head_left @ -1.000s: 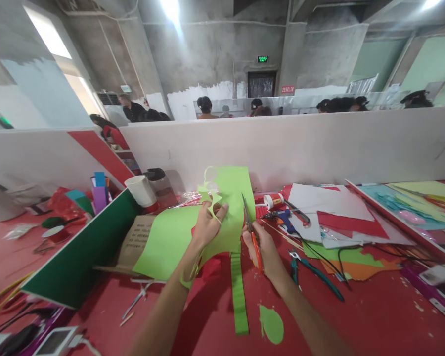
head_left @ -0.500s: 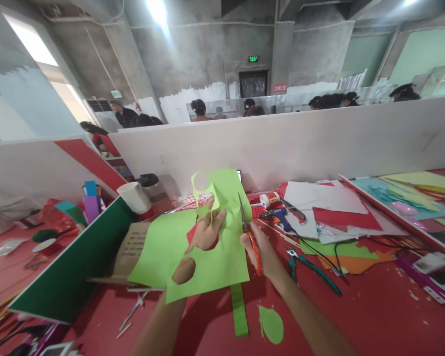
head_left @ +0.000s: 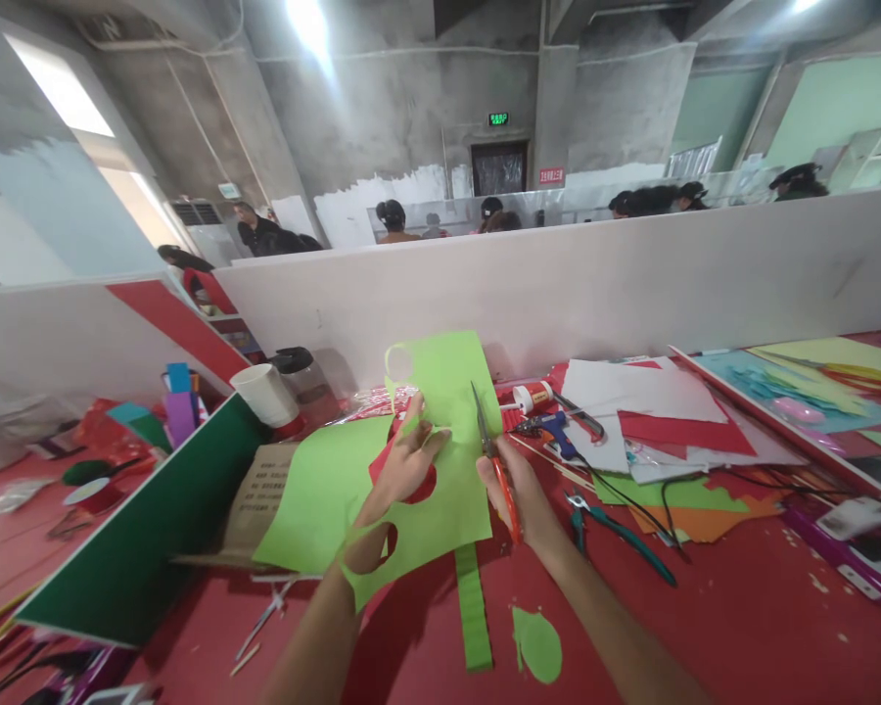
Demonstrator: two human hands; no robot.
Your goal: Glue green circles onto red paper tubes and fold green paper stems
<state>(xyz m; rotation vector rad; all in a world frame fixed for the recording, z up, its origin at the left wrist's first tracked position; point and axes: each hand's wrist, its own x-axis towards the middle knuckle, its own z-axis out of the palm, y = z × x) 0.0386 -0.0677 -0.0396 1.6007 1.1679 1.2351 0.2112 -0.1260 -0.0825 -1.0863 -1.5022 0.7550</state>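
My left hand (head_left: pixel 411 455) is closed on a bright green sheet of paper (head_left: pixel 455 499) that has several rounded holes cut out of it. The sheet is raised, and part of it bends over my left forearm. My right hand (head_left: pixel 525 490) grips scissors (head_left: pixel 505 490) with orange-red handles, blades pointing up and away beside the sheet's right side. The blades look nearly closed. Another green sheet (head_left: pixel 323 485) lies to the left, on and beside a brown cardboard piece (head_left: pixel 254 499). A green oval cutout (head_left: pixel 541 648) and a green strip (head_left: pixel 473 612) lie in front on the red table.
On the right are teal-handled pliers (head_left: pixel 631 543), a blue glue gun (head_left: pixel 558 433), a white bottle (head_left: pixel 533 396) and stacked white paper (head_left: pixel 638 401). A dark green board (head_left: pixel 147 524) stands at the left by a white roll (head_left: pixel 265 394). A white partition (head_left: pixel 558 284) runs behind.
The held green sheet has shifted and flexed; its lower left edge now curls over my left forearm. My left hand has turned slightly. My right hand and the scissors have barely moved.
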